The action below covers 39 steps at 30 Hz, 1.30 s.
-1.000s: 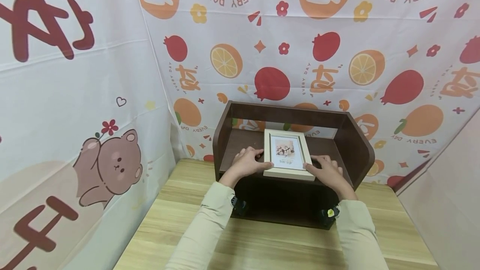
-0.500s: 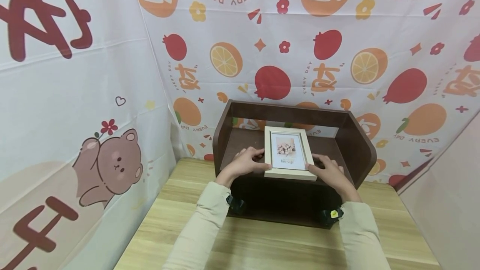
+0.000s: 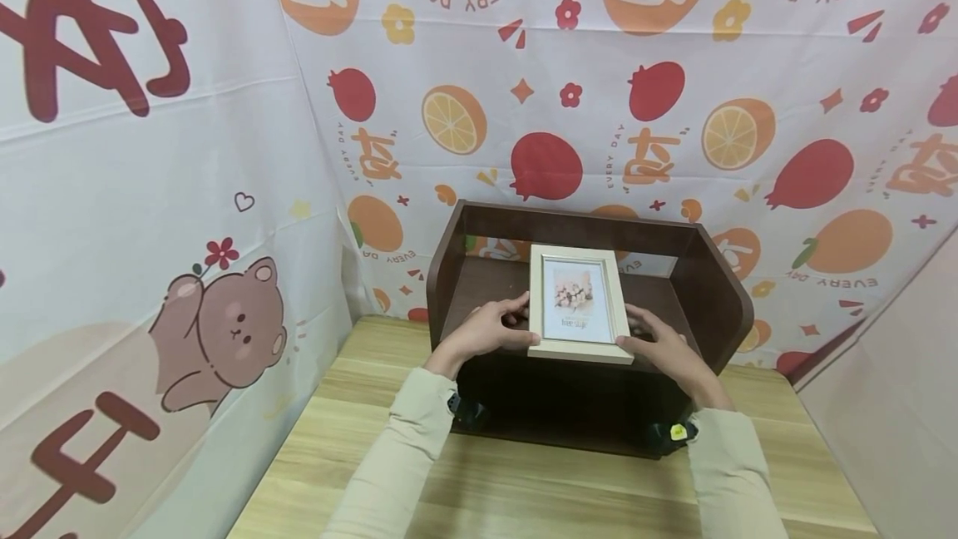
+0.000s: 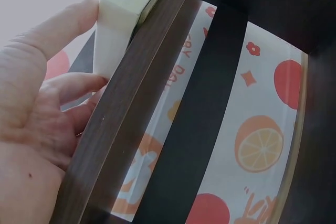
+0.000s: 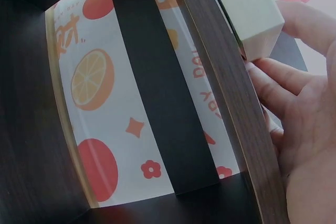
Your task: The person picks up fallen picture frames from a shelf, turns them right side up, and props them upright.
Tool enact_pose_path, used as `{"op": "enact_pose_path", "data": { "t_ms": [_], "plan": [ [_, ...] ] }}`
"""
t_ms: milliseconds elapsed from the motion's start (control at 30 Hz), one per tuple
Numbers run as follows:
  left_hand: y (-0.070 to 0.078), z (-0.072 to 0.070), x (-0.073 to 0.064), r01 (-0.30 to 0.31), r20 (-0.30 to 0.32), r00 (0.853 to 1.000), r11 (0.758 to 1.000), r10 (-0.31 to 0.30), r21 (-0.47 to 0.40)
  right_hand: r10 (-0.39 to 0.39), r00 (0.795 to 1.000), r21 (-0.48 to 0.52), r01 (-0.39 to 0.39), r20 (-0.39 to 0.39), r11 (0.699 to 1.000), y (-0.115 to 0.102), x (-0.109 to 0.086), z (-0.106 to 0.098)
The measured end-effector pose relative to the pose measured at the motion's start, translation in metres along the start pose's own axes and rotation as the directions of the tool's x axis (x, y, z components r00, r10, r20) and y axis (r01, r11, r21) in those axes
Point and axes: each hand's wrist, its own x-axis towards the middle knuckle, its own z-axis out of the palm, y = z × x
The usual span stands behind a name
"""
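A cream picture frame (image 3: 577, 303) with a flower photo stands tilted up on the top shelf of a dark brown wooden rack (image 3: 711, 289). My left hand (image 3: 490, 324) grips the frame's left edge, thumb on the front. My right hand (image 3: 657, 341) holds its lower right corner. In the left wrist view the left hand (image 4: 42, 108) wraps the frame's pale corner (image 4: 126, 9) above the shelf's front edge (image 4: 131, 103). In the right wrist view the right hand (image 5: 299, 124) holds the frame's corner (image 5: 247, 14) beside the shelf's edge (image 5: 231, 108).
The rack stands at the back of a light wooden table (image 3: 524, 489). Fruit-print cloth (image 3: 674, 90) hangs behind it, and a cloth with a bear print (image 3: 150, 231) hangs on the left. The rack's lower compartment (image 3: 569, 406) is dark and open.
Both hands have raised the frame's top edge, so it stands steeper than one second ago. The hands have stayed on its sides.
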Motion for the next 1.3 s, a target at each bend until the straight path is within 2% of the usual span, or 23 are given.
{"op": "enact_pose_path", "data": {
  "t_ms": [267,600,867,1300],
  "plan": [
    [-0.0021,0.0022,-0.0005,-0.025,-0.009,1.000,0.994,0.024,-0.104,-0.042,0.999,0.087,0.039,0.028,0.995,0.0016,-0.0047,-0.0030],
    [0.0000,0.0049,0.0002,-0.066,-0.080,0.996,0.972,0.049,-0.226,-0.041,0.999,0.112,0.042,-0.010,0.993,0.0026,-0.0046,0.0000],
    [-0.0004,0.0071,0.0018,-0.103,-0.122,0.990,0.962,0.075,-0.252,-0.008,0.999,0.073,0.011,-0.038,0.997,0.0013,-0.0067,0.0043],
    [-0.0014,0.0088,0.0024,-0.114,-0.189,0.980,0.955,0.063,-0.273,-0.048,0.995,0.052,0.053,-0.087,0.997,0.0035,-0.0053,0.0064]
  ]
}}
